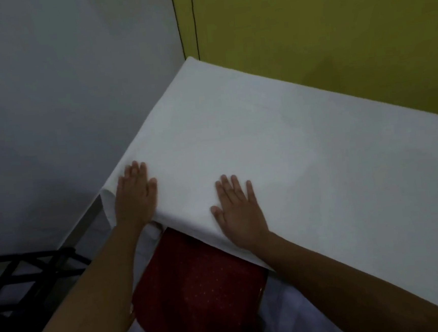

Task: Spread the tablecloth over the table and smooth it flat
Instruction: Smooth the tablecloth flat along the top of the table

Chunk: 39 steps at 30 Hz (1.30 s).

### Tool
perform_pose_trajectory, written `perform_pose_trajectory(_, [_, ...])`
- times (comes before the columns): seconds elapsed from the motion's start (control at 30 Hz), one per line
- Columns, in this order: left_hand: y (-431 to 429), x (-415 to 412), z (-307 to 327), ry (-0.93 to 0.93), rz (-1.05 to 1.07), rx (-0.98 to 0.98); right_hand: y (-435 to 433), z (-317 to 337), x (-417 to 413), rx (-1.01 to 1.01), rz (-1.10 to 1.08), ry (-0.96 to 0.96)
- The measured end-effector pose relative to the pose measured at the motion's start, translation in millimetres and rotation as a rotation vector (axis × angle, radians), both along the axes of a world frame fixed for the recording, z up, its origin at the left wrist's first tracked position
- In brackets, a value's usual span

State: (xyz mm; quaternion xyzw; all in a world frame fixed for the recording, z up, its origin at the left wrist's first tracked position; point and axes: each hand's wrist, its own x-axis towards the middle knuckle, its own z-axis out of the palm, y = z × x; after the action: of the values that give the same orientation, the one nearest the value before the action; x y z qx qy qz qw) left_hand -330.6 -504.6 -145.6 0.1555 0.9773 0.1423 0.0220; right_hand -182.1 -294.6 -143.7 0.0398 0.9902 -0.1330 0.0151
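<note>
White cloth (277, 147) covers the table across the centre and right of the frame, its near edge hanging over. Left hand (134, 197) lies flat, fingers extended, at the cloth's lower-left corner. Right hand (239, 211) rests palm-down, fingers spread, near the front edge. Neither grasps anything. Below them sits a red chair (196, 287); yellow wall (333, 36) fills the upper right.

White tablecloth (277, 147); dark red seat (197, 294) with tiny pale dots; yellow-green wall (319, 24); black lattice rack (24, 283).
</note>
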Motion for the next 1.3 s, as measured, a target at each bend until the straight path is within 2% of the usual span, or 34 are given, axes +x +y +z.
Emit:
perform_pose_trajectory(0.17, [-10.8,-0.4,0.2,0.022,-0.024,-0.008,-41.0,-6.5,-3.7,0.046,0.297,0.01])
perform_pose_trajectory(0.27, [4.2,0.4,1.6,-0.003,0.058,-0.027,-32.1,-0.1,-7.6,-0.095,0.331,0.032])
perform_pose_trajectory(0.33, [22.6,1.6,5.3,-0.053,0.162,-0.052,-13.8,7.4,-13.8,-0.226,0.211,0.077])
perform_pose_trajectory(0.4, [49.9,5.9,7.4,-0.049,0.207,-0.066,17.2,13.5,-22.4,-0.224,0.049,0.122])
perform_pose_trajectory(0.6, [168.2,37.1,6.3,-0.059,-0.096,-0.054,115.5,13.8,-70.8,-0.029,-0.097,-0.001])
perform_pose_trajectory(0.73, [228.5,51.3,6.3,-0.091,-0.092,-0.075,170.2,4.0,-104.4,0.008,-0.131,-0.054])
perform_pose_trajectory(0.87, [234.9,50.6,-0.7,-0.041,-0.045,-0.101,223.1,-0.8,-127.0,0.045,-0.088,-0.036])
perform_pose_trajectory(1.0, [235.3,51.5,-2.1,-0.034,-0.039,-0.094,269.9,-0.4,-143.1,0.054,-0.187,-0.006])
perform_pose_trajectory(1.2, [234.7,52.8,-0.6,-0.028,-0.047,-0.117,350.7,-0.8,-122.6,0.085,-0.504,-0.031])
perform_pose_trajectory(1.3, [243.5,52.7,3.7,-0.089,-0.015,-0.203,366.8,3.5,-93.5,0.038,-0.711,-0.089])
